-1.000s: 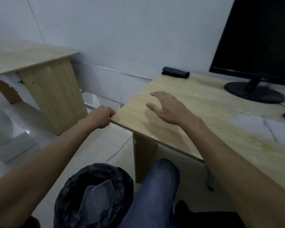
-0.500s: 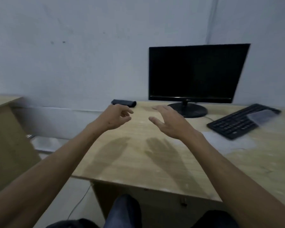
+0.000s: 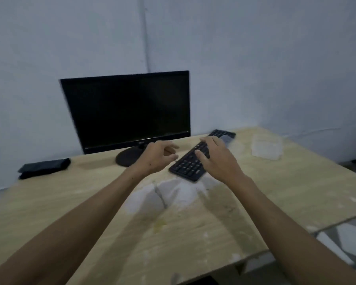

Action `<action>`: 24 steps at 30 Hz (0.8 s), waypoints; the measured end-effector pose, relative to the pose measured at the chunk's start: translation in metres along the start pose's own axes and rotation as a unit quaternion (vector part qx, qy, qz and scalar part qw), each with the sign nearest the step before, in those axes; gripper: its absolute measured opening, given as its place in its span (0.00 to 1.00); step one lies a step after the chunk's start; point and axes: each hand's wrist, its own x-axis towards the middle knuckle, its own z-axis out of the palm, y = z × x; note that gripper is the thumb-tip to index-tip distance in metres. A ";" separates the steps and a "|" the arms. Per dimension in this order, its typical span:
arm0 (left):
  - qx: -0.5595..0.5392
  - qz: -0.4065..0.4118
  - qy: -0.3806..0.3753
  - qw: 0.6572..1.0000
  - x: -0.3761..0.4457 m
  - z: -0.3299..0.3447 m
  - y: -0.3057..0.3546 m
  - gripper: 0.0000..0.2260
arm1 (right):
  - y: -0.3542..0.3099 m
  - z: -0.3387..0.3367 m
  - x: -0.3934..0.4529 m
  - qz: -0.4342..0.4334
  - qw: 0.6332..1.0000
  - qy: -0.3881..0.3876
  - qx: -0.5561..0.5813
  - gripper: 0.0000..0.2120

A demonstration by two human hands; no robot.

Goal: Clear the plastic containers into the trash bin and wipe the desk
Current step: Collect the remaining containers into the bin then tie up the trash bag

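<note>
Plastic container [image 3: 266, 148]: clear, blurred, on the far right part of the tabletop, right of the keyboard and apart from both hands.
Tabletop [image 3: 275, 192]: light wood, with a pale worn patch [image 3: 164, 194] near the middle and a yellowish stain [image 3: 159, 224] nearer the front edge.
Right hand [image 3: 216, 159]: raised over the keyboard, fingers spread and nearly straight, grip open and holding nothing; whether it touches the keys cannot be told.
Left hand [image 3: 156, 157]: just left of the keyboard, in front of the monitor's base, fingers loosely curled, grip empty.
Keyboard [image 3: 189, 164]: black, lying slantwise from mid-tabletop toward the far right.
Monitor [image 3: 127, 112]: dark screen, standing at the back against the wall.
Dark cloth [image 3: 43, 167]: folded, at the far left of the tabletop, well apart from the hands.
</note>
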 end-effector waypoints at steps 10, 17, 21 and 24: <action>0.000 0.060 -0.066 0.996 0.099 0.135 0.058 0.13 | 0.162 -0.038 0.001 0.263 0.964 0.022 -0.022 0.21; 0.219 0.159 -0.128 0.954 0.149 0.179 0.049 0.19 | 0.221 -0.039 0.025 0.353 0.934 -0.041 -0.040 0.23; 0.269 0.175 -0.115 0.940 0.163 0.187 0.040 0.09 | 0.239 -0.030 0.027 0.385 0.921 -0.056 -0.003 0.22; 0.271 0.195 -0.079 0.939 0.167 0.186 0.040 0.08 | 0.239 -0.029 0.022 0.374 0.927 -0.001 0.021 0.17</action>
